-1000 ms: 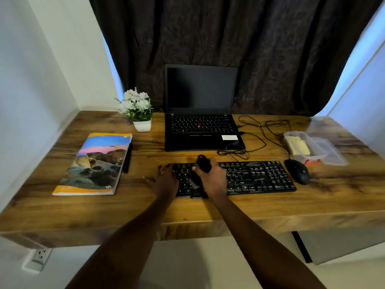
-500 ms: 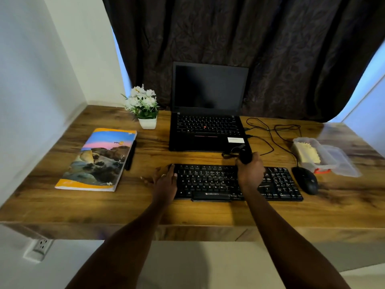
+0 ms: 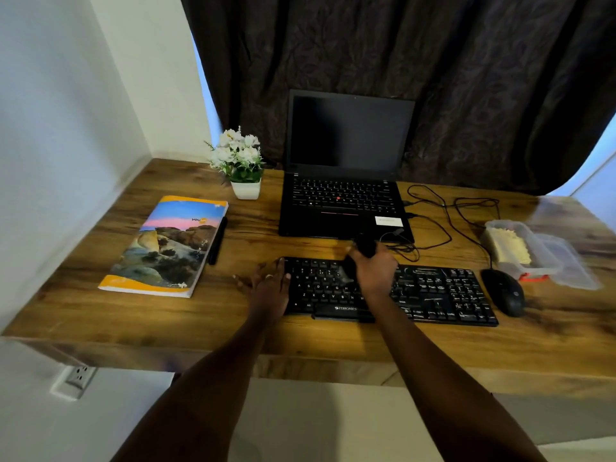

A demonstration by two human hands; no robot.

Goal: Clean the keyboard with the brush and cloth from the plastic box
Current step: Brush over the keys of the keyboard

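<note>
**Brush swings back left**

Head view: the right hand (image 3: pixel 375 271), fingers curled round the brush (image 3: pixel 365 245), has moved back left over the keyboard (image 3: pixel 440 291) at the desk's (image 3: pixel 216 328) front edge, so brushing continues. The left hand (image 3: pixel 268 285) lies flat on its left end. The cloth (image 3: pixel 508 245) sits in the plastic box (image 3: pixel 546 260) by the right edge.

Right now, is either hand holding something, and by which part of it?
The right hand grips the brush by its handle, bristle end toward the keyboard. The left hand holds nothing; it rests flat at the keyboard's left end.
</note>
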